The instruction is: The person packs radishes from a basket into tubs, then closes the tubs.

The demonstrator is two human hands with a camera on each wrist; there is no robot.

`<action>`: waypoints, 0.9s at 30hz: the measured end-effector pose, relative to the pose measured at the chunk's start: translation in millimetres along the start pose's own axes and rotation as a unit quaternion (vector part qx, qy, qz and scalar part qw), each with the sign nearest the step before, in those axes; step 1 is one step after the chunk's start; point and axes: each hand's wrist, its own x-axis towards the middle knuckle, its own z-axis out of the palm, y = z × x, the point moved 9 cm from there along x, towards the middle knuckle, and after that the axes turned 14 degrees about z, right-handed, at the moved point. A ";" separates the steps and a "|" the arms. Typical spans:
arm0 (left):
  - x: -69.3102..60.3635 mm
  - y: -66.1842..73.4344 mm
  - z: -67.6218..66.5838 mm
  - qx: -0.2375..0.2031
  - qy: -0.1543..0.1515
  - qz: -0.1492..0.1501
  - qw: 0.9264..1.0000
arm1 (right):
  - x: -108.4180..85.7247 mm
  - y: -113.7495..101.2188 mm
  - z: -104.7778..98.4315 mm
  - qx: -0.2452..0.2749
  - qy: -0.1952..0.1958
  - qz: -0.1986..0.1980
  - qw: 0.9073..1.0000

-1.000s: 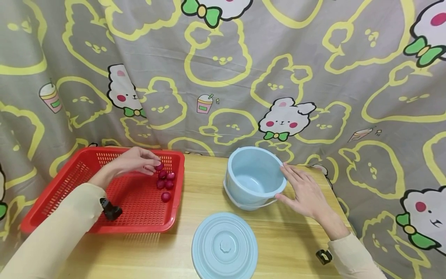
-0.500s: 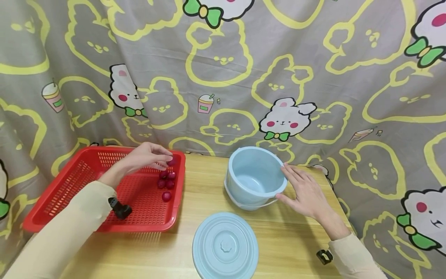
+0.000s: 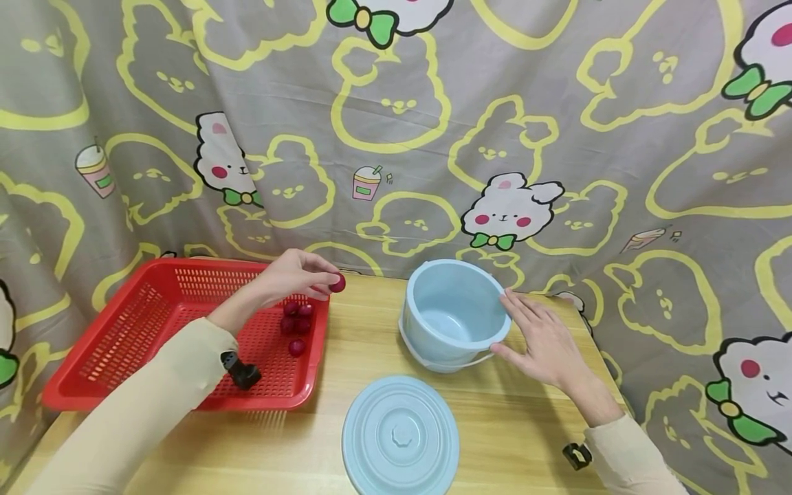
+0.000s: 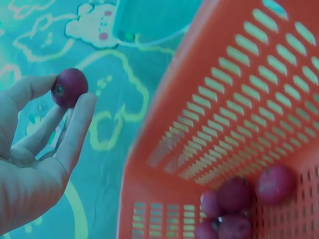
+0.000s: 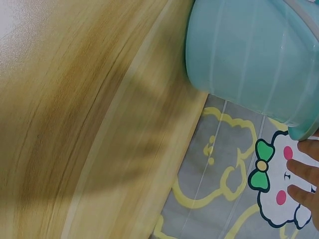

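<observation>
My left hand (image 3: pixel 297 276) pinches a small round dark red fruit (image 3: pixel 337 282) between thumb and fingertips, just above the right rim of the red plastic basket (image 3: pixel 247 385). The left wrist view shows this plum-like fruit with a small stem mark facing the camera. Several more such fruits (image 3: pixel 296 347) lie in the basket's right part. My right hand (image 3: pixel 541 340) touches the right rim of the pale blue bucket (image 3: pixel 442 347), its fingers extended and thumb apart. In the right wrist view, fingertips (image 5: pixel 301 169) show at the bucket's rim. No fruit is visible inside the bucket.
A round pale blue lid (image 3: pixel 401 434) lies on the wooden table (image 3: pixel 365 316) in front of the bucket. The bucket's thin handle (image 3: pixel 476 360) hangs down its near side. A patterned grey curtain (image 3: pixel 396 137) hangs behind the table.
My left hand has moved right with the fruit, from inside the basket to its right rim. The right hand and bucket have stayed in place.
</observation>
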 end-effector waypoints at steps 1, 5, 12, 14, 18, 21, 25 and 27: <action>1.1 1.9 3.1 -0.004 0.000 0.000 1.000 | 0.1 0.0 0.2 0.000 -0.001 0.000 1.000; 6.1 9.7 13.9 -0.020 0.004 0.003 1.000 | 0.2 0.2 0.7 0.000 -0.002 0.000 1.000; 13.5 25.1 33.9 -0.047 0.003 0.021 0.999 | 0.0 1.2 1.4 0.001 -0.003 0.000 1.000; 15.0 29.1 39.6 -0.053 0.001 0.025 0.998 | 0.2 1.0 0.9 0.002 -0.002 -0.002 1.000; 17.1 38.9 50.6 -0.066 -0.002 0.034 0.997 | 0.6 0.9 0.7 0.003 0.002 -0.004 1.000; 19.2 43.8 57.8 -0.071 0.003 0.031 0.997 | 0.4 1.2 0.5 0.003 0.003 -0.004 1.000; 23.5 48.5 66.6 -0.064 0.000 0.030 0.997 | 0.6 1.3 0.4 0.004 0.003 -0.004 1.000; 25.5 51.4 71.2 -0.057 -0.007 0.034 0.998 | 0.3 1.3 0.9 0.003 0.003 -0.005 1.000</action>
